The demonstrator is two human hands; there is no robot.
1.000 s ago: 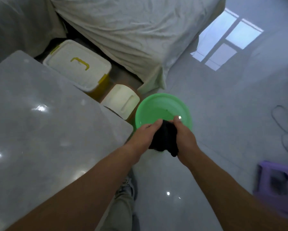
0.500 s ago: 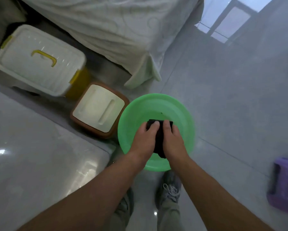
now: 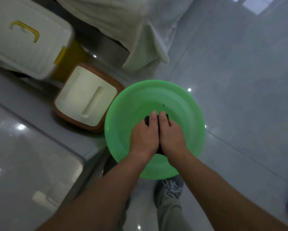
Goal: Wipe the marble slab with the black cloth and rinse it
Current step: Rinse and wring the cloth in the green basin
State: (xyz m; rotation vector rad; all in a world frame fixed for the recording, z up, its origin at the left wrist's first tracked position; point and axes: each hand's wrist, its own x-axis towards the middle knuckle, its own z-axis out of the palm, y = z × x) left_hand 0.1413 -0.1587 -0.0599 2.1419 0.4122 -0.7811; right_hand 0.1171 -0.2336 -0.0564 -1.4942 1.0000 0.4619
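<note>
A green plastic basin (image 3: 126, 114) stands on the tiled floor in the middle of the view. My left hand (image 3: 144, 136) and my right hand (image 3: 171, 133) are pressed side by side inside it, both closed on the black cloth (image 3: 147, 120). Only small dark edges of the cloth show at my fingertips and between my wrists. The grey marble slab (image 3: 19, 164) fills the lower left, its corner close to the basin's left rim.
A brown box with a cream lid (image 3: 86, 95) sits just left of the basin. Behind it is a white storage bin with a yellow handle (image 3: 26, 40). A white sheet (image 3: 123, 22) hangs at the top. My shoe (image 3: 170, 189) is below the basin.
Both hands have carried the black cloth from above the basin's near rim down into the basin. The view has tilted downward and come closer to the basin.
</note>
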